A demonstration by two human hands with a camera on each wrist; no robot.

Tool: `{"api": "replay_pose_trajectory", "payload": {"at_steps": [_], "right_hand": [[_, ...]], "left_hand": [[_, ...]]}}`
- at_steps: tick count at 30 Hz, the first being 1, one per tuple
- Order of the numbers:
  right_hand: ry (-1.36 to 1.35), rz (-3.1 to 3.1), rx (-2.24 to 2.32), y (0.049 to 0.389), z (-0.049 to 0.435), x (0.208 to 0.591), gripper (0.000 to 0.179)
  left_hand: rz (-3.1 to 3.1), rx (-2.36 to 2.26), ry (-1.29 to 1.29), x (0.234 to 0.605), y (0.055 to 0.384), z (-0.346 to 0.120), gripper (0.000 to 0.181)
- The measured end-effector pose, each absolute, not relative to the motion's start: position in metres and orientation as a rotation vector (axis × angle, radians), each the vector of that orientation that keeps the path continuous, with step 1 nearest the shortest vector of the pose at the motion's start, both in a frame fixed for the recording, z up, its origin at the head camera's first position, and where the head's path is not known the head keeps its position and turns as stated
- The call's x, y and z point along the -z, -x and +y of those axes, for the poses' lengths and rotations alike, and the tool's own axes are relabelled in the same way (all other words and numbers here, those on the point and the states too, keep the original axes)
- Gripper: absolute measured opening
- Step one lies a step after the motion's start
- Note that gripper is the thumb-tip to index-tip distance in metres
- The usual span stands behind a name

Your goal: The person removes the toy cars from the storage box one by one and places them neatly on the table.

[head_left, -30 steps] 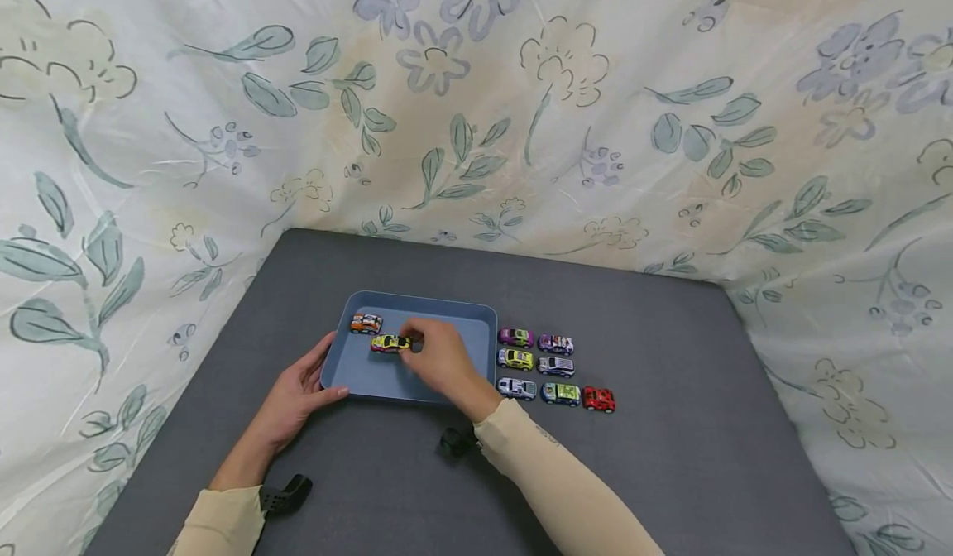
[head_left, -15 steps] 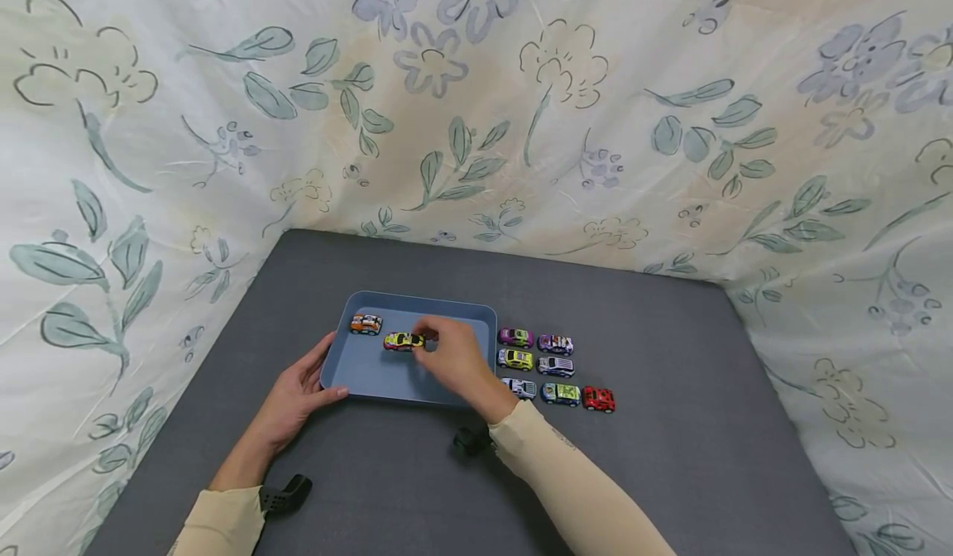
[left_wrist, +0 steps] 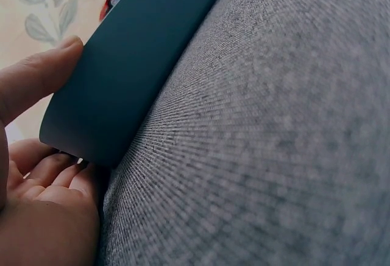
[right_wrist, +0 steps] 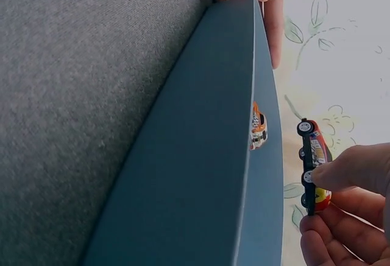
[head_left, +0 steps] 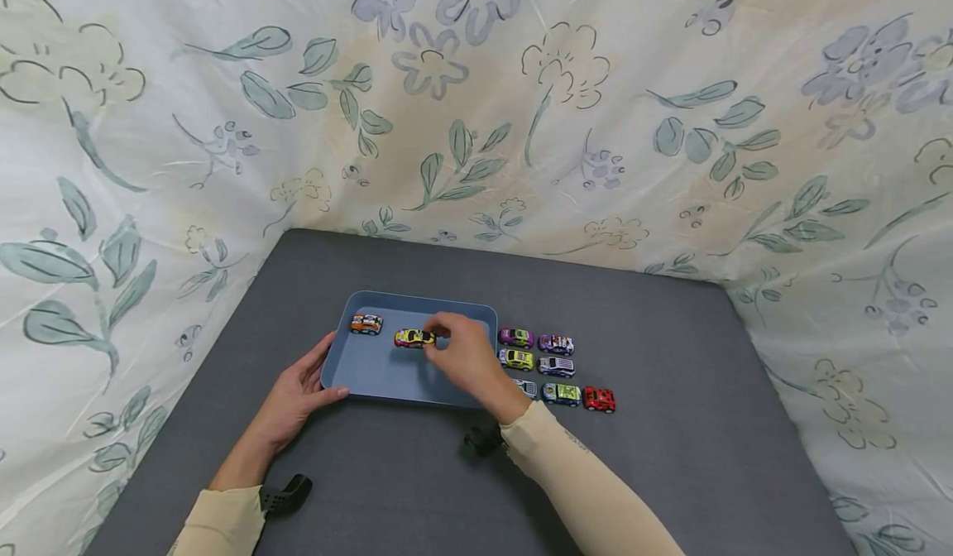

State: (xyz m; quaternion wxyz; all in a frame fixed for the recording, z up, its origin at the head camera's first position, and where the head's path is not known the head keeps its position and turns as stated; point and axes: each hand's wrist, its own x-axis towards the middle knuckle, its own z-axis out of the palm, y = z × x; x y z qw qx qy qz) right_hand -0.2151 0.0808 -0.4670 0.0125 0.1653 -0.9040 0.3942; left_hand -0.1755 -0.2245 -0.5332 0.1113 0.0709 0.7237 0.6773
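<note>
In the head view my right hand point(head_left: 471, 363) pinches a yellow-and-red toy car point(head_left: 414, 338) between thumb and fingers. The right wrist view shows this toy car point(right_wrist: 314, 167) held up past the tray wall, its wheels and dark underside turned to the camera. Below it lies a shallow blue tray point(head_left: 372, 381). An orange-and-white toy car point(head_left: 366, 324) sits in the tray's far left corner. My left hand point(head_left: 293, 399) holds the tray's near left corner, thumb on the front wall point(left_wrist: 116, 71) and fingers round the left side.
Right of the tray, several toy cars stand in rows on the dark grey tabletop point(head_left: 670, 424), among them a purple car point(head_left: 516, 337), a yellow car point(head_left: 516, 359) and a red car point(head_left: 599, 399). My right forearm partly covers a pale car point(head_left: 526, 387). A floral curtain point(head_left: 566, 126) surrounds the table.
My right hand has moved rightward and slightly away over the tray, carrying the yellow-and-red toy car with it. My left hand and the tray have stayed put.
</note>
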Motion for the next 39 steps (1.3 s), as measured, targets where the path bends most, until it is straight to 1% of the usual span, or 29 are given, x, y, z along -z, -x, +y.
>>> {"api": "replay_pose_trajectory", "payload": {"at_steps": [18,39], "right_hand": [[-0.487,-2.748,-1.23,0.208,0.103,0.466,0.018],[-0.363,-2.731,-1.204,0.2,0.136,0.461,0.021]], "left_hand": [[2.129,-2.001,-0.258,0.539,0.173,-0.225,0.102],[2.165,-1.985,-0.244,0.538,0.173,-0.228,0.102]]}}
